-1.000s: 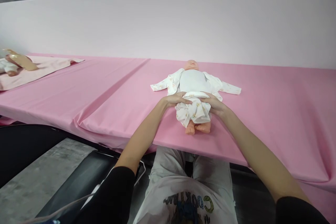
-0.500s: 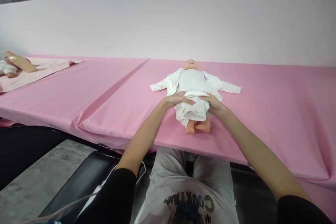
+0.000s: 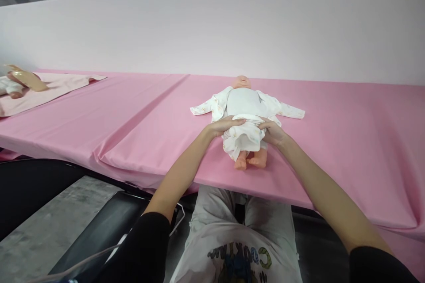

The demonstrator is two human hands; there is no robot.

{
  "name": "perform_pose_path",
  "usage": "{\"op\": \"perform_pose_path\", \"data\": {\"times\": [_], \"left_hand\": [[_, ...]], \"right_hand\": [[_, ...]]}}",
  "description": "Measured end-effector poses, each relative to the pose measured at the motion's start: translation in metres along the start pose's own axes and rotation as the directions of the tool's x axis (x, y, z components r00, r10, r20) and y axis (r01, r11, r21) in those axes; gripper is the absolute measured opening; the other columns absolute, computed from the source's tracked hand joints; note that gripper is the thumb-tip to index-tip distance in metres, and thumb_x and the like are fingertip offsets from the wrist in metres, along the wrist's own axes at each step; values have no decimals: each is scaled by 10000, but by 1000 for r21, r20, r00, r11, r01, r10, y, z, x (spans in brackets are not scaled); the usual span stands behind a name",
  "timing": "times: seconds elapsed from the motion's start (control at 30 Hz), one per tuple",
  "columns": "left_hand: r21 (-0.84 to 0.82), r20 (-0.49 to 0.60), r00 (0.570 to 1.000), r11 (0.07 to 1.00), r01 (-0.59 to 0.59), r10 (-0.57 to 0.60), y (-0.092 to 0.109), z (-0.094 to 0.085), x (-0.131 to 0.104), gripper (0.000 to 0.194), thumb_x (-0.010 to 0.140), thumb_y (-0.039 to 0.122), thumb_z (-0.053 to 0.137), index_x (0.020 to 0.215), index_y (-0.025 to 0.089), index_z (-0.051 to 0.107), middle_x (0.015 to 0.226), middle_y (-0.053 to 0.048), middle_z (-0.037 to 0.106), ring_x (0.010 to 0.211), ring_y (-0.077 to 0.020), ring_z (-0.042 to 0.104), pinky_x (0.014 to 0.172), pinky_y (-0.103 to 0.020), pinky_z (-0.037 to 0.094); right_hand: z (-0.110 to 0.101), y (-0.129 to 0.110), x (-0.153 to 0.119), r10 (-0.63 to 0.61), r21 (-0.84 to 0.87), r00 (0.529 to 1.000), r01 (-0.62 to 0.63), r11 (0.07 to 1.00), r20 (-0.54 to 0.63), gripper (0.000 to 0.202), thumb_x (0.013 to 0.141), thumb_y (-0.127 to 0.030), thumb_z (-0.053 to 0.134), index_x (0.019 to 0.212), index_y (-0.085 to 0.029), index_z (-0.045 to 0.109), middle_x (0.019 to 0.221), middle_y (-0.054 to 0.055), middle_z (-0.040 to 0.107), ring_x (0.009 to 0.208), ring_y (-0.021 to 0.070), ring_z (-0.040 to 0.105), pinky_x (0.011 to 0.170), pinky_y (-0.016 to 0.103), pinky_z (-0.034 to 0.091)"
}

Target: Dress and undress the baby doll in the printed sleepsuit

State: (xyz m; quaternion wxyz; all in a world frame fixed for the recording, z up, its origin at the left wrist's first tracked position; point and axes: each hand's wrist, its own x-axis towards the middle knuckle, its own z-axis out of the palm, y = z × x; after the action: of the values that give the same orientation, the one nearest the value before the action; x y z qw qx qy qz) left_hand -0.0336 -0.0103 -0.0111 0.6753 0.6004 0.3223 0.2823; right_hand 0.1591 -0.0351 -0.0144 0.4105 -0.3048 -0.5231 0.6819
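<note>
A baby doll (image 3: 241, 82) lies on its back, head toward the wall and bare feet toward me. It wears a white long-sleeved top (image 3: 217, 101), the sleeves spread out to both sides. Around its hips sit white printed baby pants (image 3: 244, 137), loosely bunched, with the feet showing below the cloth. My left hand (image 3: 226, 125) grips the pants' waist at the left hip. On the opposite side my right hand (image 3: 271, 131) pinches the waist between thumb and fingers. Some fingertips are hidden in the cloth.
A pink cover (image 3: 338, 141) drapes the table, with a raised fold left of the doll. At the far left, another doll (image 3: 13, 88) and a tan item (image 3: 28, 79) rest on a pale pink towel (image 3: 69, 81). Behind stands a white partition (image 3: 212, 31); a black chair (image 3: 99, 230) is below left.
The waistband has become more crumpled between my hands, and its flat white edge is less visible. My right fingers have drawn in closer around the cloth. The doll stays in place.
</note>
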Motion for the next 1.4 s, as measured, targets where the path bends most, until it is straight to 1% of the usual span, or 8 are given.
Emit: {"op": "perform_pose_path", "data": {"times": [0.23, 0.43, 0.73, 0.87, 0.97, 1.13, 1.27, 1.4], "left_hand": [[23, 151, 988, 1000, -18, 14, 1, -6, -1, 595, 550, 249, 842, 1088, 116, 626, 1029, -114, 700, 905, -203, 660, 866, -332, 475], [-3, 109, 994, 1000, 0, 0, 0, -6, 0, 528, 603, 287, 817, 1065, 108, 636, 1012, -119, 705, 890, -200, 665, 869, -337, 468], [-87, 46, 999, 996, 1, 3, -7, -8, 5, 435, 685, 304, 763, 1051, 103, 641, 1033, -116, 704, 883, -173, 664, 874, -312, 477], [-108, 51, 999, 994, 23, -17, -6, -8, 5, 441, 701, 343, 747, 1060, 112, 638, 1043, -117, 702, 930, -191, 663, 889, -320, 481], [-90, 80, 997, 996, 8, -1, -4, -9, 2, 499, 645, 353, 787, 1057, 113, 640, 1027, -116, 706, 934, -201, 664, 875, -313, 487], [-35, 194, 981, 999, 19, -12, -1, -11, -1, 624, 510, 228, 862, 1076, 100, 636, 984, -116, 716, 895, -213, 674, 821, -300, 495], [-82, 153, 988, 995, 49, -37, -3, -12, 1, 556, 549, 261, 845, 1042, 94, 649, 950, -115, 720, 842, -188, 679, 791, -283, 495], [-84, 119, 992, 995, 54, -43, -3, -12, 1, 521, 552, 243, 843, 1014, 90, 656, 930, -110, 723, 802, -173, 677, 771, -274, 500]], "right_hand": [[1, -5, -5, 26, 12, 997, -27, 1000, 66, 410, 607, -231, 713, 1000, -156, 626, 937, 59, 680, 826, 208, 622, 700, 284, 483], [5, -2, -5, 15, -63, 999, -18, 998, -47, 388, 637, -278, 785, 980, -202, 622, 838, -9, 642, 738, 131, 583, 621, 215, 446], [1, 2, -1, -2, -9, 999, 2, 1000, -48, 429, 552, -159, 755, 960, -176, 623, 870, 25, 675, 773, 171, 602, 682, 261, 459], [2, 3, 0, 15, 36, 999, -14, 999, -48, 357, 603, -196, 739, 940, -146, 632, 889, 61, 678, 798, 189, 612, 716, 280, 474], [2, 2, -1, 14, 18, 997, -13, 1000, -71, 337, 677, -301, 751, 954, -151, 631, 912, 64, 668, 787, 173, 609, 681, 260, 480], [5, -2, -6, 19, -97, 999, -15, 995, 34, 470, 623, -290, 811, 1037, -206, 604, 898, 12, 648, 790, 150, 597, 636, 220, 470], [7, -3, -5, 10, -138, 998, -19, 990, -65, 394, 638, -286, 792, 985, -207, 624, 854, 0, 639, 760, 134, 581, 619, 210, 454], [2, 2, -2, -10, -58, 1000, 9, 998, -18, 425, 618, -273, 797, 1001, -196, 631, 885, 7, 650, 786, 139, 585, 655, 221, 460]]}}
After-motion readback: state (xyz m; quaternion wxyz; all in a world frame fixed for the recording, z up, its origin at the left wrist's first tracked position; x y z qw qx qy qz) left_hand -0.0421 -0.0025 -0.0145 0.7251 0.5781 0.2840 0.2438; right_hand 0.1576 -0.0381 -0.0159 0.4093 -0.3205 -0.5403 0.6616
